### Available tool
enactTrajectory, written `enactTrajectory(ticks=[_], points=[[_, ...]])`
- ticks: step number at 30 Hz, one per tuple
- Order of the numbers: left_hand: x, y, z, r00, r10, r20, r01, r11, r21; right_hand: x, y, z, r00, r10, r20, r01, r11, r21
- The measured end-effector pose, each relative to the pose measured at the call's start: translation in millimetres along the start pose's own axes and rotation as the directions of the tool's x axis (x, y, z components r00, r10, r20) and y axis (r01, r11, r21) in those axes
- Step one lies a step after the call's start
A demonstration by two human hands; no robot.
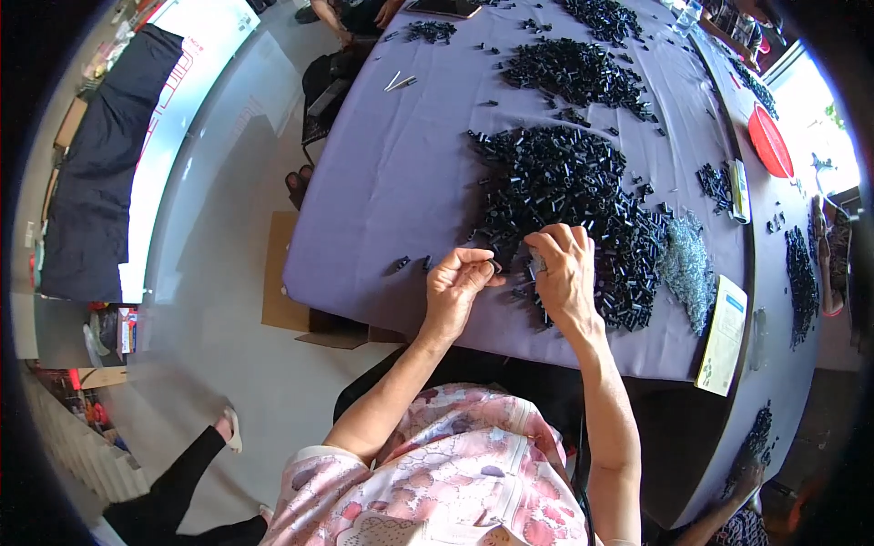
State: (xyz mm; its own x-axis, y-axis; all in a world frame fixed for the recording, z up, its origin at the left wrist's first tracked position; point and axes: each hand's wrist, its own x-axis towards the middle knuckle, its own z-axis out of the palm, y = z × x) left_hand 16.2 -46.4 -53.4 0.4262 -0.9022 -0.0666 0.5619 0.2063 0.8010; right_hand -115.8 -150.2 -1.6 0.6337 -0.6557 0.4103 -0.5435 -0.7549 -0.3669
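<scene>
Head view: one black piece (494,266) is pinched by the left hand's (452,285) fingers, just left of the black heap (560,182).
Seemingly much is left: glossy, short, tube-like pieces lie loose in the heap; whether any are finished cannot be told. The right hand (568,273) is curled over the heap's near edge, its grip unclear; glassy clear bits (689,264) are gathered right of it on the desk's (364,200) smooth lilac cloth.
</scene>
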Motion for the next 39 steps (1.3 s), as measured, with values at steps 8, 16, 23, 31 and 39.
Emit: enactTrajectory(ticks=[8,16,23,31,39], points=[[-1,-3,-2,0.999,0.001,0.039,-0.001,1.0,0.017,18,-4,16,0.996,-0.086,0.008,0.086,0.996,0.026],[0,-7,-4,0.999,0.034,0.041,-0.035,0.999,0.041,-2,2,20,0.976,-0.21,0.055,0.208,0.977,0.053],[2,-9,-6,0.995,0.062,0.081,-0.065,0.997,0.039,-20,9,7,0.983,-0.18,0.035,0.181,0.982,-0.047],[1,-7,-5,0.995,0.069,0.065,-0.072,0.997,0.042,-18,5,5,0.993,-0.116,0.007,0.116,0.993,-0.022],[1,-6,-1,0.998,0.049,0.035,-0.05,0.999,0.017,18,-6,31,1.0,0.007,0.01,-0.005,0.99,-0.141]])
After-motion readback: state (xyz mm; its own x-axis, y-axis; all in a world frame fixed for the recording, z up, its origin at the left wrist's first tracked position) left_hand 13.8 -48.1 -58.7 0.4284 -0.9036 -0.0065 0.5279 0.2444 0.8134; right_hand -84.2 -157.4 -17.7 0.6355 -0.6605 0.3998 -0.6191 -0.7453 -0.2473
